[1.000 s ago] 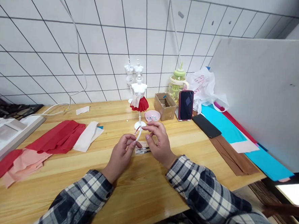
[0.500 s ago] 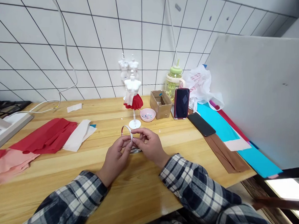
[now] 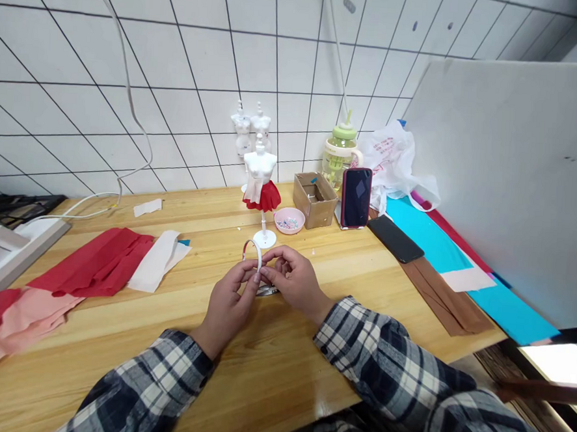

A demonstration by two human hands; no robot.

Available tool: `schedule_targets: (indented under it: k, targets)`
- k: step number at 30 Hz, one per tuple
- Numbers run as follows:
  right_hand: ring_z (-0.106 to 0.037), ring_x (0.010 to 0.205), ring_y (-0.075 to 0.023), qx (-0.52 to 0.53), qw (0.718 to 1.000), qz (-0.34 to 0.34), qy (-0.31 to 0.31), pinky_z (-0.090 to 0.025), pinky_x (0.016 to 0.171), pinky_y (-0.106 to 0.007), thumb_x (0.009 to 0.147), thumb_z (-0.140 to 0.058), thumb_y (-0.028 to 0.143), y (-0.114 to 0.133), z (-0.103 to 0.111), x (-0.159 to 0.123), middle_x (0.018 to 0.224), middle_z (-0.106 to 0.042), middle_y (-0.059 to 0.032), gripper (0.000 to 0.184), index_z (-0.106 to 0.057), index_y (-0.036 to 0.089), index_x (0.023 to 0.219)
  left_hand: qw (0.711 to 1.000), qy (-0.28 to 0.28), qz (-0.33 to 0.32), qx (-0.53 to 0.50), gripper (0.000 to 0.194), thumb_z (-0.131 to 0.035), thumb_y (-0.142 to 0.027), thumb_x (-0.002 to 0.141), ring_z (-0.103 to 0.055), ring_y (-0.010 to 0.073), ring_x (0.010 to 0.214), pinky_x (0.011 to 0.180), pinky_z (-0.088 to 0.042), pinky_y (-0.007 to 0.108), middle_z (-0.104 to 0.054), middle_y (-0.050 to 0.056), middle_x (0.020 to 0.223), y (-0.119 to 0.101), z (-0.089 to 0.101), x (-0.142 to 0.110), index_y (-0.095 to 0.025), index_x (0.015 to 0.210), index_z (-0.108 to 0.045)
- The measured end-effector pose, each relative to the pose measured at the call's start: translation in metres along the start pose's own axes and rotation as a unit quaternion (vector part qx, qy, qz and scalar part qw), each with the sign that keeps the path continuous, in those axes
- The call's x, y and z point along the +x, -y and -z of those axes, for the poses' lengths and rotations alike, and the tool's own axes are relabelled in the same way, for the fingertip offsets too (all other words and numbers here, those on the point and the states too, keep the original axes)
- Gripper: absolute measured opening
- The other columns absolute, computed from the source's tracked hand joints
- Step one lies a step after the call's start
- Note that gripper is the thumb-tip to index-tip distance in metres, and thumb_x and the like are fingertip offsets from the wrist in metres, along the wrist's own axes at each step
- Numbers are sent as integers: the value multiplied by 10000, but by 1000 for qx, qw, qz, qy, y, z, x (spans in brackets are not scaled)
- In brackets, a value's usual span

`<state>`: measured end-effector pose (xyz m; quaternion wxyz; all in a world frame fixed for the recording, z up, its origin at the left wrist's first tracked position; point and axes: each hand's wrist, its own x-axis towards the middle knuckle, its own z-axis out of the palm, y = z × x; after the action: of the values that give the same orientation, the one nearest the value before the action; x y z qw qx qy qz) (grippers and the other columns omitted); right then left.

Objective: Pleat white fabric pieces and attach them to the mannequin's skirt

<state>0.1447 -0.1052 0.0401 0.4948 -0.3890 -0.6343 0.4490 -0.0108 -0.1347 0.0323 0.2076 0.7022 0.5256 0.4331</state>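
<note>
My left hand (image 3: 227, 301) and my right hand (image 3: 295, 281) meet over the middle of the wooden table (image 3: 269, 371). Together they pinch a narrow white paper strip (image 3: 254, 248) that curls up into a loop above my fingers. Under my hands lies a small metal tool (image 3: 267, 290), partly hidden. Just beyond stands a small white mannequin (image 3: 260, 175) on a stand, wearing a red paper skirt.
Red, pink and white pleated paper (image 3: 84, 269) lies at the left. Behind are a pink bead dish (image 3: 289, 220), a cardboard box (image 3: 315, 199), an upright phone (image 3: 357, 197), a flat phone (image 3: 395, 239), a green bottle (image 3: 341, 155) and coloured sheets (image 3: 451, 265) by a white board (image 3: 511, 171).
The white strip went from hanging straight between my fingers to curled in a loop. My hands have closed together around its ends. The view shifted slightly.
</note>
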Motion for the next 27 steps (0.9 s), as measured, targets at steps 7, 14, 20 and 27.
schedule_targets:
  k: [7, 14, 20, 27]
  targets:
    - [-535, 679, -131, -144, 985, 94, -34, -422, 639, -249, 868, -605, 327, -13, 35, 14, 805, -657, -23, 179, -716, 191, 906, 992, -44, 46, -105, 308, -494, -375, 949, -679, 198, 946, 957, -480, 387, -711, 59, 929, 15, 5, 2, -183, 1189, -528]
    - [-416, 526, -118, -156, 980, -83, -87, -326, 513, -238, 823, -556, 431, -71, 79, 49, 569, -469, 36, 301, -684, 159, 808, 977, -105, 134, -126, 439, -509, -369, 920, -656, 207, 990, 984, -441, 442, -695, 67, 960, 42, 8, 24, -200, 1311, -402]
    - [-387, 522, -115, -160, 977, -106, -96, -285, 509, -236, 798, -579, 399, -78, 72, 54, 547, -416, 51, 256, -691, 169, 795, 973, -85, 168, -137, 609, -533, -334, 901, -636, 206, 1030, 911, -482, 403, -676, 97, 1062, 50, 8, 25, -224, 1445, -281]
    - [-391, 501, -102, -165, 976, -97, -101, -289, 509, -230, 803, -576, 331, -75, 75, 57, 524, -413, 62, 195, -689, 172, 791, 976, -43, 153, -147, 883, -586, -299, 832, -591, 191, 1096, 983, -450, 408, -565, 133, 1295, 69, 4, 32, -264, 1535, -53]
